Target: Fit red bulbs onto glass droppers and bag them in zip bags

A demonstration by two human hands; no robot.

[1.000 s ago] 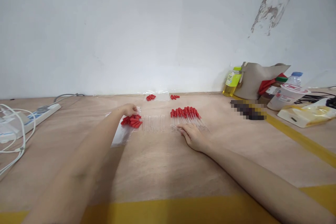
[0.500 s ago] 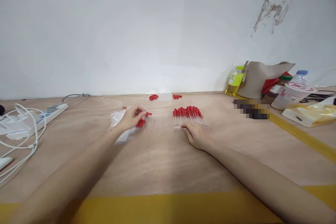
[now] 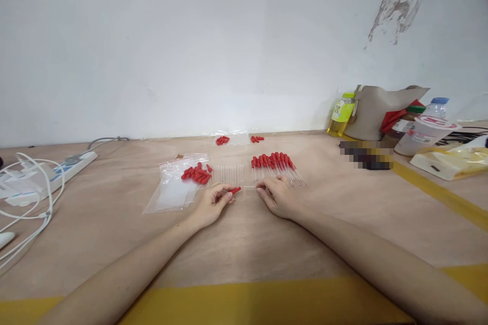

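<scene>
Pinched in my left hand (image 3: 211,205) is a red rubber dropper bulb (image 3: 236,190), its end facing right. My right hand (image 3: 280,198) grips a thin glass dropper tube (image 3: 249,187) that lies level and points left at the bulb; a small gap shows between them. Behind my left hand a row of bare glass tubes (image 3: 227,174) lies side by side. A pile of loose red bulbs (image 3: 196,174) rests on a clear zip bag (image 3: 170,193). Beyond my right hand, several droppers with red bulbs fitted (image 3: 272,161) lie in a fan.
Near the wall, two small groups of red bulbs (image 3: 222,140) lie by a clear plastic bag (image 3: 239,138). A power strip (image 3: 76,172) with white cables is at left. A yellow-green bottle (image 3: 341,116), a grey bag (image 3: 368,111) and a lidded cup (image 3: 421,137) stand at right.
My left hand has moved from the bulb pile toward me and to the right, carrying one red bulb. The glass tube in my right hand now points at it.
</scene>
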